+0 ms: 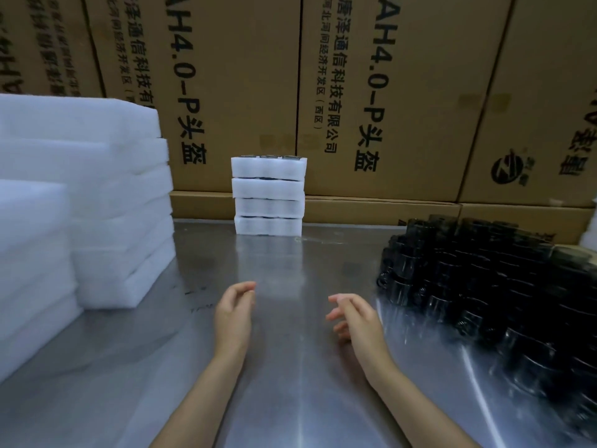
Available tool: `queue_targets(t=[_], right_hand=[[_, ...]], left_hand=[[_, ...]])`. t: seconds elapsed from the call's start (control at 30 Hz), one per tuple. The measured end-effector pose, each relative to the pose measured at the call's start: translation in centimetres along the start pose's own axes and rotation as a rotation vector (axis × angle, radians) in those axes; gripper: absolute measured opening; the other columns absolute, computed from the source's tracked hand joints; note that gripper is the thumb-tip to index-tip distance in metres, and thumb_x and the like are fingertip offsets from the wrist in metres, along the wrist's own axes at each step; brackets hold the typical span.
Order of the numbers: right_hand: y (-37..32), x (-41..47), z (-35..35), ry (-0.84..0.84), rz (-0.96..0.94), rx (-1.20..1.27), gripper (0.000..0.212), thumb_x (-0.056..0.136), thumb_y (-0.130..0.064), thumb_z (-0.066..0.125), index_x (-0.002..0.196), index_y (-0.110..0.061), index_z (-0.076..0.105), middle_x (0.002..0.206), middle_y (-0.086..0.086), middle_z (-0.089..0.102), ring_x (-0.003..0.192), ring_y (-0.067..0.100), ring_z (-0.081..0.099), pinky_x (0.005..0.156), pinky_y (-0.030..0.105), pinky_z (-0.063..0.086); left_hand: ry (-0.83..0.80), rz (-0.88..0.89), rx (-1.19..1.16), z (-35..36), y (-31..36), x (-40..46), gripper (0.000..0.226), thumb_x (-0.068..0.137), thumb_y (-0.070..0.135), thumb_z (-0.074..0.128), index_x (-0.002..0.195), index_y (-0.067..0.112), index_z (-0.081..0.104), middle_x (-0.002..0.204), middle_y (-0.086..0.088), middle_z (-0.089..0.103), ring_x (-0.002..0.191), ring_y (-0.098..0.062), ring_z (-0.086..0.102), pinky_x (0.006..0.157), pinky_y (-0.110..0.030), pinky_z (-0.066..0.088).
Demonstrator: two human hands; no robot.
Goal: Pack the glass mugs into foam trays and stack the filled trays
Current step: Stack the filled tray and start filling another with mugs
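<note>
Glass mugs (491, 295), dark and crowded together in a large mass, cover the right side of the metal table (290, 383), running from its near right edge back toward its far right corner; many are blurred, so how each one stands cannot be told. Nearest the viewer, two bare forearms reach in over the near edge of the table. The left hand (234, 310) hangs above the bare metal near the middle, fingers loosely bent and holding nothing. The right hand (353, 316) hovers beside it, a gap of table between them, its fingers also relaxed, spread a little and gripping nothing; it sits just beside the near left fringe of the mugs without touching them.

Along the left edge of the table stand stacks of empty foam trays (106, 202), white slabs piled high in two stepped piles, the nearer pile lower than the one behind it.

Farther back, near the middle of the far edge, stands a stack of filled trays (268, 197), four white foam trays one on another, roughly squared up. Dark rims of mugs show at the top of the uppermost tray and in the seams between the layers. This stack stands well apart from both hands and from the loose mugs.

Behind the table rise cardboard cartons (371, 92), brown and printed with black lettering, walling off the whole far side
</note>
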State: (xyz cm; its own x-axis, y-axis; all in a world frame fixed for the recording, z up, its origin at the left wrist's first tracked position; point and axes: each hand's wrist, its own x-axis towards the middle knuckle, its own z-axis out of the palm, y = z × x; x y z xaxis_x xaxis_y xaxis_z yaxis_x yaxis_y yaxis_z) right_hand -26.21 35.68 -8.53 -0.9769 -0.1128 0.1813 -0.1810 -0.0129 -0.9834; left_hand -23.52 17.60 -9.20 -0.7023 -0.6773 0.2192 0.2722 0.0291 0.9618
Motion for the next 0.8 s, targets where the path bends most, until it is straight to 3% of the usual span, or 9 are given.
queue_targets(t=[0.2, 0.33, 0.4, 0.47, 0.5, 0.57, 0.7, 0.8], right_hand=[[-0.5, -3.6, -0.7, -0.028, -0.018, 0.045, 0.023, 0.097, -0.016, 0.050, 0.081, -0.009, 0.066, 0.063, 0.005, 0.060, 0.050, 0.010, 0.046, 0.047, 0.017, 0.035], [-0.6, -5.4, -0.7, -0.073, -0.043, 0.032, 0.027, 0.095, -0.011, 0.052, 0.071, -0.010, 0.065, 0.057, 0.005, 0.058, 0.045, 0.005, 0.045, 0.045, 0.014, 0.035], [-0.5, -5.8, -0.8, -0.097, -0.051, 0.015, 0.028, 0.095, -0.009, 0.053, 0.070, -0.010, 0.065, 0.056, 0.004, 0.057, 0.042, 0.002, 0.045, 0.044, 0.014, 0.035], [-0.3, -5.8, -0.9, -0.100, -0.051, -0.009, 0.028, 0.095, -0.008, 0.053, 0.069, -0.010, 0.065, 0.055, 0.003, 0.057, 0.042, 0.002, 0.045, 0.045, 0.014, 0.035], [-0.2, -5.7, -0.9, -0.095, -0.047, -0.021, 0.028, 0.094, -0.009, 0.054, 0.069, -0.011, 0.066, 0.055, 0.003, 0.058, 0.043, 0.003, 0.045, 0.045, 0.014, 0.035], [0.0, -5.5, -0.9, -0.091, -0.042, -0.048, 0.028, 0.093, -0.010, 0.055, 0.067, -0.012, 0.066, 0.055, 0.001, 0.058, 0.044, 0.004, 0.046, 0.047, 0.016, 0.037], [0.6, -5.2, -0.7, -0.095, -0.037, -0.099, 0.029, 0.093, -0.013, 0.057, 0.065, -0.014, 0.067, 0.054, -0.001, 0.059, 0.047, 0.007, 0.048, 0.054, 0.024, 0.039], [0.8, -4.9, -0.8, -0.088, -0.037, -0.099, 0.031, 0.093, -0.013, 0.058, 0.064, -0.015, 0.067, 0.052, -0.002, 0.058, 0.046, 0.006, 0.047, 0.051, 0.023, 0.038]], left_hand=[[-0.139, 0.037, 0.065, -2.0, 1.5, -6.8, 0.026, 0.089, -0.009, 0.049, 0.085, 0.012, 0.064, 0.079, 0.002, 0.061, 0.072, -0.010, 0.052, 0.064, -0.010, 0.042], [-0.274, 0.143, 0.299, -2.7, 1.7, -9.7, 0.034, 0.084, -0.009, 0.056, 0.079, 0.024, 0.061, 0.085, 0.001, 0.059, 0.076, -0.012, 0.053, 0.072, -0.015, 0.041], [-0.310, 0.234, 0.486, -3.5, 2.0, -9.6, 0.026, 0.083, -0.002, 0.058, 0.084, 0.024, 0.061, 0.091, 0.003, 0.057, 0.082, -0.015, 0.056, 0.080, -0.019, 0.044], [-0.329, 0.343, 0.872, -5.0, 2.8, -8.2, 0.016, 0.086, 0.017, 0.058, 0.102, 0.021, 0.060, 0.106, 0.002, 0.055, 0.096, -0.020, 0.056, 0.088, -0.032, 0.043], [-0.324, 0.407, 1.096, -5.9, 3.5, -7.1, 0.024, 0.087, 0.025, 0.055, 0.110, 0.020, 0.057, 0.114, 0.001, 0.053, 0.104, -0.022, 0.053, 0.090, -0.034, 0.042], [-0.263, 0.499, 1.450, -7.7, 5.7, -4.6, 0.034, 0.087, 0.034, 0.050, 0.118, 0.018, 0.051, 0.121, -0.001, 0.049, 0.113, -0.024, 0.047, 0.092, -0.036, 0.040], [0.051, 0.638, 1.854, -10.5, 12.4, 1.1, 0.041, 0.084, 0.032, 0.053, 0.120, 0.015, 0.044, 0.125, -0.006, 0.044, 0.119, -0.027, 0.040, 0.100, -0.044, 0.030], [0.248, 0.554, 2.028, -13.1, 16.6, 4.2, 0.052, 0.081, 0.027, 0.055, 0.127, 0.013, 0.037, 0.128, -0.008, 0.042, 0.122, -0.028, 0.038, 0.108, -0.050, 0.023]])
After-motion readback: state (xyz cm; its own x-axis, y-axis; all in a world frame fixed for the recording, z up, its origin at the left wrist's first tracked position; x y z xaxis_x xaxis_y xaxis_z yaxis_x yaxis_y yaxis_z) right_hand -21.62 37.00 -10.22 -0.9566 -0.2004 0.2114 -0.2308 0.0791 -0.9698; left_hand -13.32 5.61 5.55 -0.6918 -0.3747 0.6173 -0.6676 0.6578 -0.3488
